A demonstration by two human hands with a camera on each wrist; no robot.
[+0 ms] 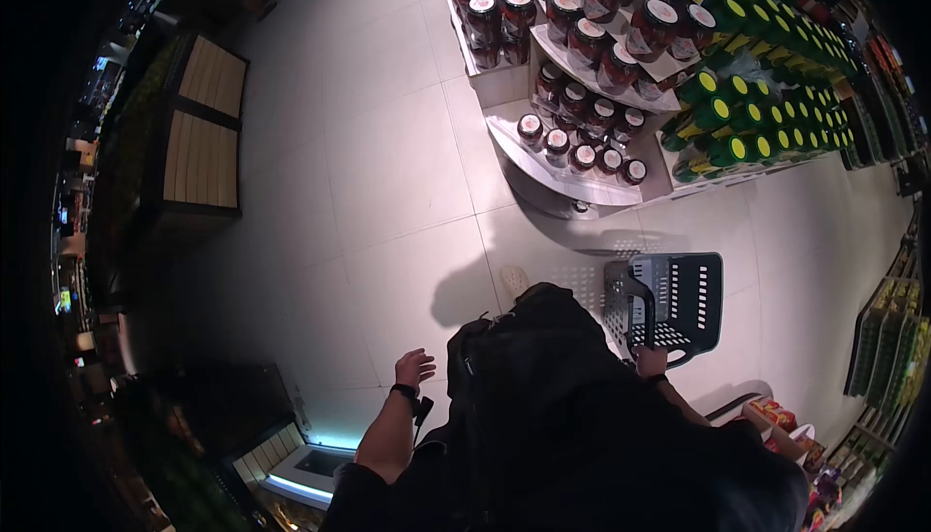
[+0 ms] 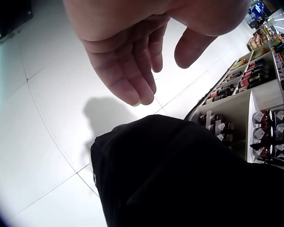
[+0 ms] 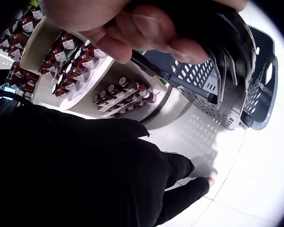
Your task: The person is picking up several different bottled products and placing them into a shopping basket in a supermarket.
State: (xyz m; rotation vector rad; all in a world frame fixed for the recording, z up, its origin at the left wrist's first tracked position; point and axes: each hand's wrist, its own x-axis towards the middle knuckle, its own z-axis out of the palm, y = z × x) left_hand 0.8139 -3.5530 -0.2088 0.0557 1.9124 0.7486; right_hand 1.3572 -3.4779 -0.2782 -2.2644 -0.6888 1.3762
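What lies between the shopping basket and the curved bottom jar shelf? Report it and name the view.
In the head view, only tiled floor lies between the shopping basket and the curved bottom jar shelf, with shadow across it.

Dark grey, rectangular plastic shopping basket (image 1: pixel 714 323) with slotted walls, mouth upward, its raised black handle (image 1: pixel 650 317) gripped by the right hand (image 1: pixel 652 361).

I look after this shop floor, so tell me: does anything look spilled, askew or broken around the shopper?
Nothing plainly stands out. The jars stand in rows on the curved shelf, the floor shows shadows but no spill, and the basket in the right hand looks undamaged. The picture's dark edges are hard to judge.
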